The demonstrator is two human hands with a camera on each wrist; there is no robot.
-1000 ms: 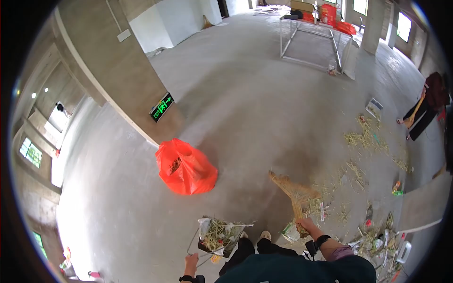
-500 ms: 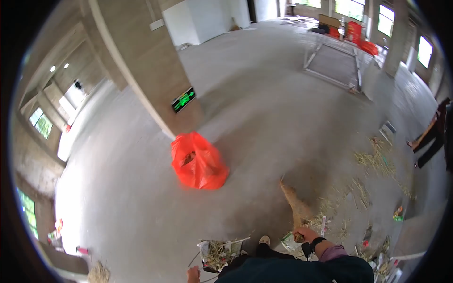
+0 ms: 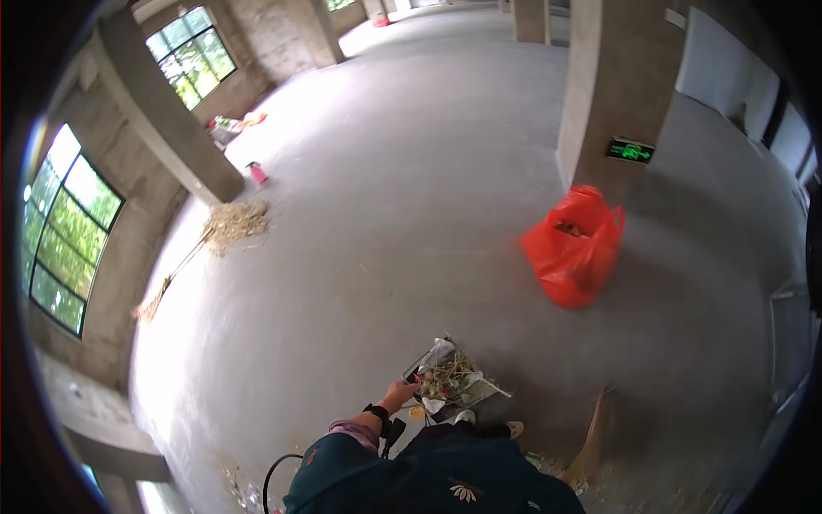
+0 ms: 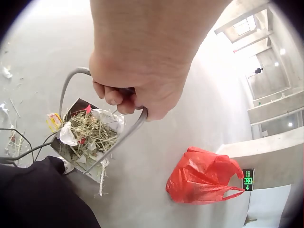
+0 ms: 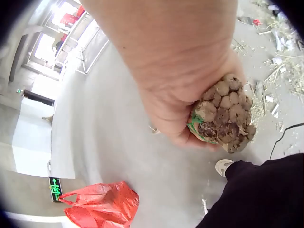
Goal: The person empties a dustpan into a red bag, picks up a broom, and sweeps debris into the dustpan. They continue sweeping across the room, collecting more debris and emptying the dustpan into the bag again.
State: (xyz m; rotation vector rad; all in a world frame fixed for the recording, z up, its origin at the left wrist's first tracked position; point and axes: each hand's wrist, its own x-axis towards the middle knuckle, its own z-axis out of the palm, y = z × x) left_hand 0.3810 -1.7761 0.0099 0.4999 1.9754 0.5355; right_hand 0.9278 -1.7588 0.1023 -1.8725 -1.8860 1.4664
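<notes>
My left hand (image 3: 398, 396) grips the grey metal loop handle (image 4: 127, 137) of a dustpan (image 4: 78, 105). Straw, white scraps and bits of red litter (image 4: 92, 135) fill the pan, which hangs or stands by my feet. In the right wrist view, my right hand (image 5: 190, 102) is wrapped round the thick end of a broom (image 5: 228, 114) made of bundled stalks with a green tie. The broom's fanned bristles (image 3: 591, 441) show low in the head view, where the right hand itself is hidden.
A red plastic bag (image 3: 578, 257) with some contents stands near a pillar (image 3: 621, 77) bearing a green exit sign (image 3: 630, 151). By the windows lie a straw pile (image 3: 235, 224), another broom (image 3: 175, 278) and a pink object (image 3: 258, 173). Scattered straw and litter (image 5: 275, 71) cover floor to my right.
My view has swung left, so the red bag and pillar now appear on the right. The left hand with the dustpan has come further into view; the broom remains in the right hand.
</notes>
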